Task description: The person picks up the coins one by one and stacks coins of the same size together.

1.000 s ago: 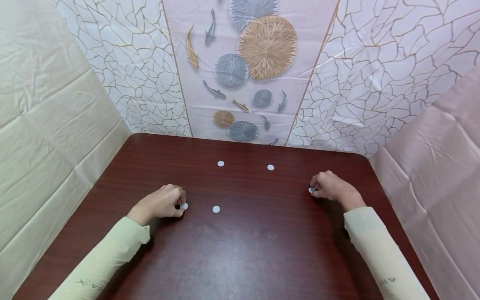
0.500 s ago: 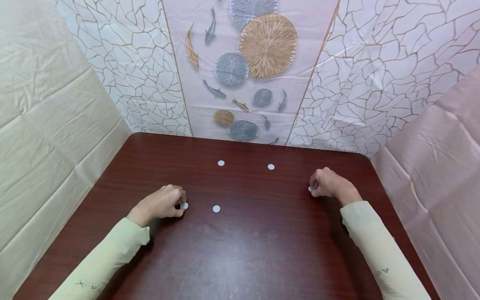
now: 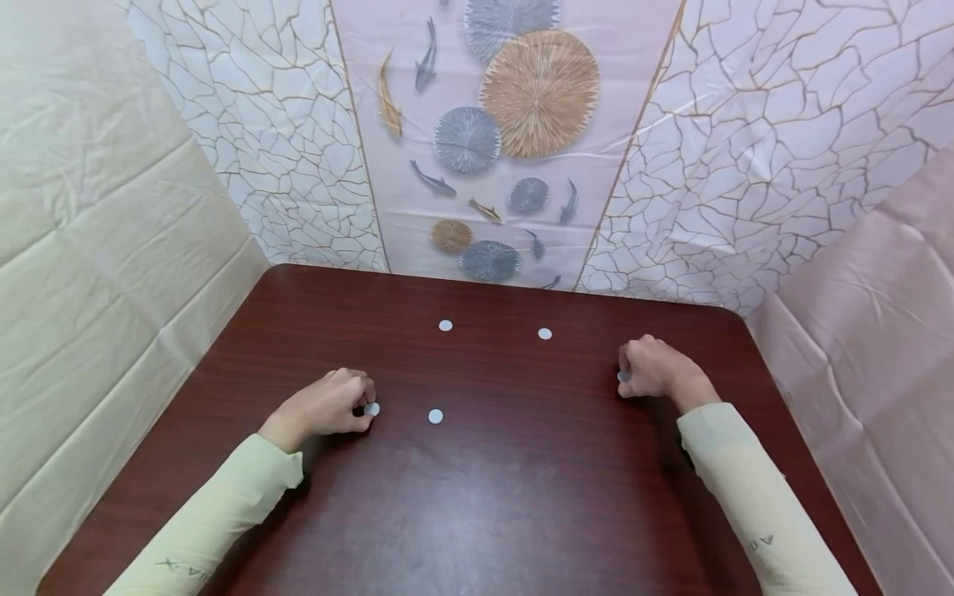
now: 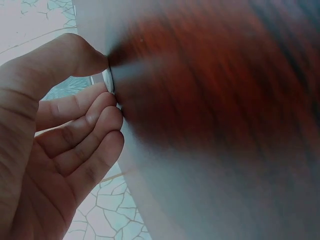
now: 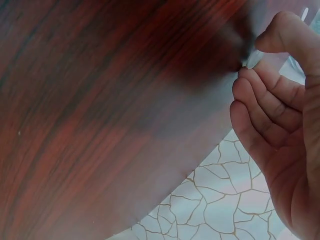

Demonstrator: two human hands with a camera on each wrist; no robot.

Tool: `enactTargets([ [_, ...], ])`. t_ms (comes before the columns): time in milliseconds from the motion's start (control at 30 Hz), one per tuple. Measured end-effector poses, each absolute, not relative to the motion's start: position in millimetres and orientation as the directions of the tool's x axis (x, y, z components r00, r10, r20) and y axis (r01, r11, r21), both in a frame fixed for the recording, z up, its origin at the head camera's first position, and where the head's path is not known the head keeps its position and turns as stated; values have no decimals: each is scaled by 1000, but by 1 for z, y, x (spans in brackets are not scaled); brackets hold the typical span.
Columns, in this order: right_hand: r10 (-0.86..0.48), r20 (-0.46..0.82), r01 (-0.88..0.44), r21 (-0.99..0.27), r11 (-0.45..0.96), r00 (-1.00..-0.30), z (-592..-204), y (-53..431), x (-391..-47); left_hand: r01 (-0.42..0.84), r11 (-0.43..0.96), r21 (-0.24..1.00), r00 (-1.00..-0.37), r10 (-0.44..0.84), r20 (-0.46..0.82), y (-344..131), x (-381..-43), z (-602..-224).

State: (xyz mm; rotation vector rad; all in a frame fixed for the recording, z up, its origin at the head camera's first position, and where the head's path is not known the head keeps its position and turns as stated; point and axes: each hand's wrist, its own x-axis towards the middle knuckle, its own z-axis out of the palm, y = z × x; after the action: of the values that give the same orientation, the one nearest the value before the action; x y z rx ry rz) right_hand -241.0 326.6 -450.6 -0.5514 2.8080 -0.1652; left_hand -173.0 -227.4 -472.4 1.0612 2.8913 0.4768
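Note:
My left hand (image 3: 331,403) rests low at the left of the dark red-brown table (image 3: 507,480). Its thumb and forefinger pinch a small white disc (image 3: 372,409) by the edges, and the left wrist view shows this disc (image 4: 108,80) edge-on at the tabletop. On the far right, my right hand (image 3: 656,368) holds another white disc (image 3: 622,377) between thumb and forefinger, partly covered by the fingers. In the right wrist view that disc (image 5: 254,59) appears between thumb tip and forefinger, while the other fingers curl beside it.
One loose white disc (image 3: 436,416) lies just right of my left hand. Two more, a left disc (image 3: 445,325) and a right disc (image 3: 545,334), lie toward the back edge. A patterned cloth (image 3: 492,149) hangs behind the table, with plain cloth (image 3: 97,273) along the sides.
My right hand has shifted slightly left and its fingers now cover more of their disc. The left hand keeps its place beside its disc. The whole head view has swung slightly.

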Motion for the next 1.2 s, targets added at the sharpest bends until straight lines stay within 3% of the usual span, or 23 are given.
enactTargets([
  [533, -498, -127, -472, -192, 861, -858, -430, 298, -229, 616, 732, 290, -778, 623, 81, -227, -172, -471],
  [767, -597, -56, -577, -199, 792, -800, -421, 271, -222, 612, 738, 284, -781, 620, 74, -226, -172, -471],
  [1200, -691, -53, -671, -196, 715, -720, -408, 208, -217, 611, 729, 307, -779, 623, 72, -227, -174, -472],
])
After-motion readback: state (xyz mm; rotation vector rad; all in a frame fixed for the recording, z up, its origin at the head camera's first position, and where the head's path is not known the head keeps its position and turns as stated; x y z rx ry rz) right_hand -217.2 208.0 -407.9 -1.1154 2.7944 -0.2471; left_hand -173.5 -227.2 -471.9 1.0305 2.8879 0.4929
